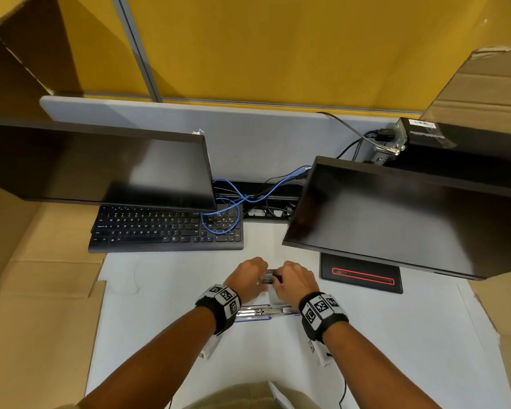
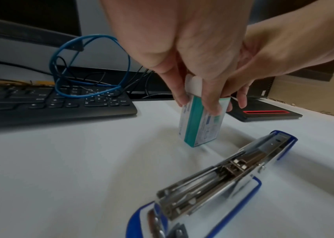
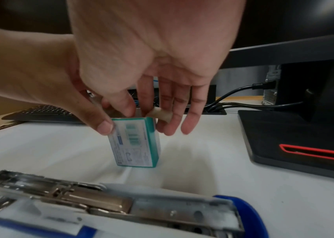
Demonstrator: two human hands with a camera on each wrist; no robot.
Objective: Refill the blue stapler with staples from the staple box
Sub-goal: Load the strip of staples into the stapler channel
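Note:
The staple box point(image 3: 135, 141), teal and white with a barcode label, stands on end on the white desk cover. My left hand point(image 2: 197, 103) grips its upper part, thumb on one side and fingers on the other. My right hand point(image 3: 139, 111) pinches at the box's top end with thumb and forefinger; its other fingers hang straight. What sits inside the top is hidden. The blue stapler point(image 2: 212, 185) lies flat and fully opened just in front of the box, its metal staple channel facing up. In the head view both hands point(image 1: 248, 276) point(image 1: 295, 278) meet over the box point(image 1: 271, 276), with the stapler point(image 1: 263, 312) between the wrists.
A black keyboard point(image 1: 165, 228) with a blue cable loop point(image 1: 222, 216) on it lies behind left. Two dark monitors point(image 1: 101, 166) point(image 1: 396, 219) overhang the desk. A black monitor base with a red outline point(image 1: 362, 276) sits close right. Cardboard point(image 1: 36, 290) flanks the white cover point(image 1: 160, 305).

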